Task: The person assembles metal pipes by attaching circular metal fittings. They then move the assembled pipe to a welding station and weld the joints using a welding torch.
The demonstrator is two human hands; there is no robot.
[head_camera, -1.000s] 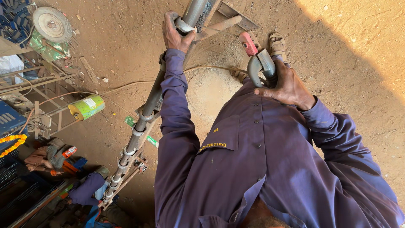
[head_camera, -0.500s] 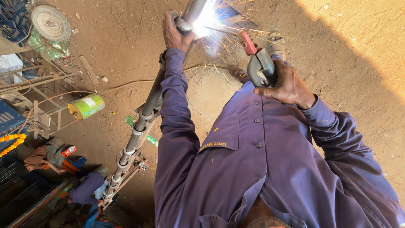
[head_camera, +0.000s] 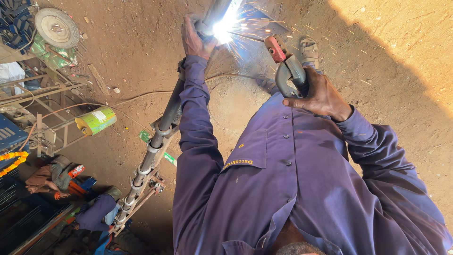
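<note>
My left hand (head_camera: pixel 194 38) grips the upper part of a long grey metal pipe (head_camera: pixel 163 123) fitted with several rings. The pipe runs from the top of the view down to the lower left. My right hand (head_camera: pixel 322 97) holds a welding electrode holder (head_camera: pixel 286 66) with a red tip. A bright white arc (head_camera: pixel 222 29) burns on the pipe just beside my left hand, and sparks fly to the right. My purple work shirt (head_camera: pixel 283 184) fills the lower middle of the view.
A sandalled foot (head_camera: pixel 309 51) stands on the dirt floor (head_camera: pixel 406 61) behind the holder. A green-and-yellow can (head_camera: pixel 96 120) lies left of the pipe. A metal frame (head_camera: pixel 42 113), a wheel (head_camera: pixel 56 27) and a cable (head_camera: pixel 141 96) sit at the left. Cloth and tools clutter the lower left.
One second ago there was no arc; it lit half a second ago and now burns brighter with more sparks. Both hands keep their grips.
</note>
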